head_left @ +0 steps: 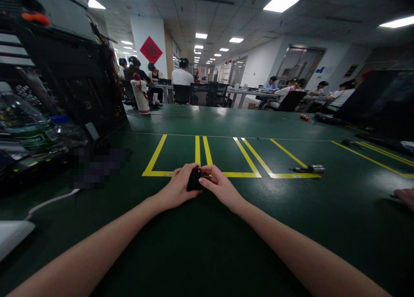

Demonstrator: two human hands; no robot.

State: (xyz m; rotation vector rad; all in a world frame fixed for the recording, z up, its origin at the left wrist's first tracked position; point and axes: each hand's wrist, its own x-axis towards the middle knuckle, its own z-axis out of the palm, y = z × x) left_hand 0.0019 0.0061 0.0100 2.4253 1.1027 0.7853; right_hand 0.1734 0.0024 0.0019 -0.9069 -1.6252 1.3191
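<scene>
A small black block-like object point(193, 179) is between my two hands, low over the green table point(226, 245). My left hand point(179, 186) is closed round its left side, thumb below and fingers over the top. From the right, the thumb and fingertips of my right hand point(218, 185) pinch its edge. Fingers cover much of the object, so I cannot make out its exact kind. Yellow tape outlines point(226, 174) mark the tabletop just beyond my hands. Further right, a silver cylindrical tool with a thin dark tip point(315, 169) lies across the tape.
An open black computer case point(93, 85) and a plastic bottle point(26, 124) stand at left. A white cylinder point(141, 96) stands at the far edge. Another person's hand point(406, 197) reaches in at right. Dark equipment point(381, 98) fills the right side. Several people sit beyond.
</scene>
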